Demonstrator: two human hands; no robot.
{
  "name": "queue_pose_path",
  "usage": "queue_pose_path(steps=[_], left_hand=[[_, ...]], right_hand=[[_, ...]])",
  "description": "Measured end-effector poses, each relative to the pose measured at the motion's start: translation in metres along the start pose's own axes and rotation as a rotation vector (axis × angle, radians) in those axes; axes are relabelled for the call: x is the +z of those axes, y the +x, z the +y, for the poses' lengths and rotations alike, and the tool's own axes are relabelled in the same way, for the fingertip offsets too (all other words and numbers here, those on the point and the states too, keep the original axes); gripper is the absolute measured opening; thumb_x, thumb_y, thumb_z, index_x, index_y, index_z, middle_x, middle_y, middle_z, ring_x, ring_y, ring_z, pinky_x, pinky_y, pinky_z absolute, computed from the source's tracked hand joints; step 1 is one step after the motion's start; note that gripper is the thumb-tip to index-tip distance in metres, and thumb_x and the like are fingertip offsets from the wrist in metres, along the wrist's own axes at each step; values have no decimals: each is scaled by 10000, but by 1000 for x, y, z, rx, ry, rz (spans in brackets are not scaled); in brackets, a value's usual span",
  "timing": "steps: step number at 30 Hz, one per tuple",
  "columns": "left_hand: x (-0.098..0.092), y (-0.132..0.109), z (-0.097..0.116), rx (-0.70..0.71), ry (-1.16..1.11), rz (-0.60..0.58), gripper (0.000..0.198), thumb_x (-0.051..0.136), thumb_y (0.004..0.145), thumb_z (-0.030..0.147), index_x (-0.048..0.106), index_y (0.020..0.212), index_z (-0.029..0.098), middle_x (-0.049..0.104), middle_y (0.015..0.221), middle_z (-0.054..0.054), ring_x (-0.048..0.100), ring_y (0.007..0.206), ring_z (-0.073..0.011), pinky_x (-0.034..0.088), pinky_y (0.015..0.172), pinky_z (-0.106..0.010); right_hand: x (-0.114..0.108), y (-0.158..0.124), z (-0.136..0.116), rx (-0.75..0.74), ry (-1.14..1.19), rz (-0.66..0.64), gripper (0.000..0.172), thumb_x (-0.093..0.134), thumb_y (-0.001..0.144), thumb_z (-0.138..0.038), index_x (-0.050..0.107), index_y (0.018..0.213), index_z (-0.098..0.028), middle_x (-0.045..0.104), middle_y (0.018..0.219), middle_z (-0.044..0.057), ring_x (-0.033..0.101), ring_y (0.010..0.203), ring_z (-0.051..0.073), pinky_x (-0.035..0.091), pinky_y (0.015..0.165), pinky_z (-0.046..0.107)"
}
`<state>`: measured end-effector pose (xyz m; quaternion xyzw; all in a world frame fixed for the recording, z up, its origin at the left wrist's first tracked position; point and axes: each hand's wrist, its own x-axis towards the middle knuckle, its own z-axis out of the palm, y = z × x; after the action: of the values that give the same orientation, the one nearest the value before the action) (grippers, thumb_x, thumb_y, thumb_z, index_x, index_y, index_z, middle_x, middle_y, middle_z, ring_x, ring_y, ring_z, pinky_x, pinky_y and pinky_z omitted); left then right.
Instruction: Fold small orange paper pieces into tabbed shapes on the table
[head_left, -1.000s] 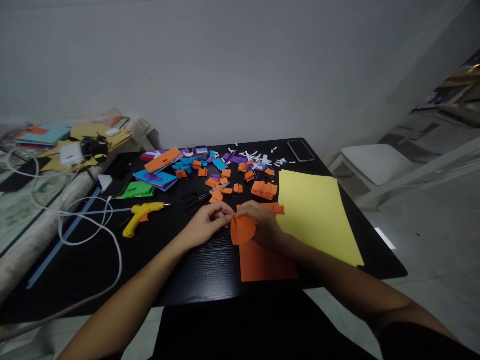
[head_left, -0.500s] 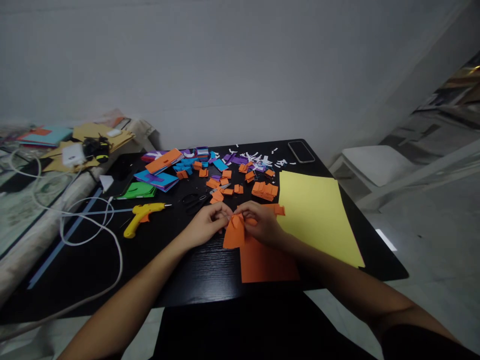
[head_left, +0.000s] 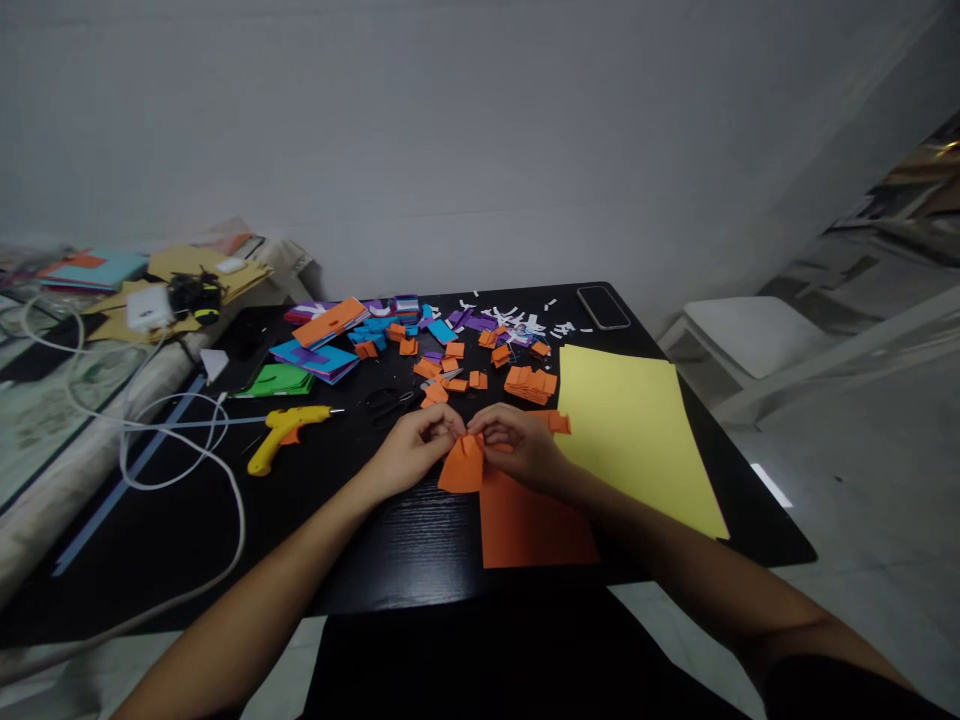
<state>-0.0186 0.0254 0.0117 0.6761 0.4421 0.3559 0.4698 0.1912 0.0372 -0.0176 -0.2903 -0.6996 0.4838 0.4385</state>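
Note:
Both my hands meet over the middle of a black table (head_left: pixel 390 550). My left hand (head_left: pixel 415 449) and my right hand (head_left: pixel 521 444) each pinch the top edge of a small orange paper piece (head_left: pixel 461 466), which hangs between them. Under my right hand lies a larger orange sheet (head_left: pixel 532 525). Just beyond my fingers are several small folded orange pieces (head_left: pixel 529 381) and black-handled scissors (head_left: pixel 390 402).
A big yellow sheet (head_left: pixel 630 430) lies to the right. A yellow glue gun (head_left: pixel 281 430) with a white cable (head_left: pixel 187 470) lies to the left. Blue, purple, orange and green paper stacks (head_left: pixel 319 350) and white scraps cover the far side, with a phone (head_left: pixel 602 306) at the back edge.
The small orange piece, rounded and held lower right a second ago, has shifted left and now hangs flatter from both pinches. My hands stayed almost in place.

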Motion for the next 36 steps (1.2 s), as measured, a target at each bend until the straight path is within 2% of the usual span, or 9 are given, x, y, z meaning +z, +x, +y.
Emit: queue_pose_path(steps=[4,9,16,20,22,24,26,31,36], left_hand=[[4,-2,-1,-1,7,-3,133,576,906,252,663,912,152,616,791,-8,549,715,-130,397,666,-244],[6,-2,2,-33,-78,-27,159,618,904,312,643,954,163,616,784,-8,575,713,-141,428,664,-247],[6,-1,7,-19,-135,-6,175,674,874,314,601,903,158,548,744,19,474,644,-104,367,605,-214],[6,-2,5,-1,-113,3,133,661,889,278,606,903,158,530,727,23,466,624,-100,370,589,-210],[3,-3,6,82,-58,10,85,654,889,223,634,944,161,584,807,-11,532,695,-120,422,629,-222],[0,-4,9,220,12,-4,114,655,876,169,674,988,170,632,1009,-74,601,879,-166,486,735,-262],[-3,-5,13,322,83,-41,142,658,869,145,717,991,185,620,1146,-107,603,1025,-208,508,820,-301],[-5,-6,22,311,127,-104,122,637,892,169,754,892,204,604,1139,-104,602,1091,-238,506,927,-362],[-5,-7,21,295,152,-124,133,626,887,177,745,828,197,600,1118,-100,601,1070,-245,480,978,-393]], right_hand=[[1,-1,0,-20,-58,19,119,719,828,-200,708,946,-210,657,989,50,662,781,132,614,746,289],[1,0,0,-36,-20,38,131,742,824,-201,706,949,-209,656,969,50,669,785,141,613,713,282],[-1,-1,-6,-201,-185,2,166,769,798,-180,699,942,-225,666,1062,76,671,909,175,569,672,255],[-1,-1,-6,-250,-219,24,87,725,820,-150,679,857,-214,678,1005,70,674,887,175,552,680,267],[-2,-1,-5,-261,-238,61,77,691,838,-136,678,831,-211,685,960,66,675,887,180,548,703,282],[-3,0,-3,-246,-234,84,87,676,838,-123,684,833,-209,686,955,67,678,897,187,542,699,283],[-4,1,-2,-220,-216,82,108,674,822,-104,690,837,-210,688,965,67,683,901,190,540,695,283],[-4,1,-1,-195,-188,36,183,625,811,-58,709,837,-219,703,975,62,688,897,193,553,780,325],[-2,0,-2,-165,-190,35,155,637,809,-83,719,813,-215,699,949,57,677,857,179,515,641,258]])
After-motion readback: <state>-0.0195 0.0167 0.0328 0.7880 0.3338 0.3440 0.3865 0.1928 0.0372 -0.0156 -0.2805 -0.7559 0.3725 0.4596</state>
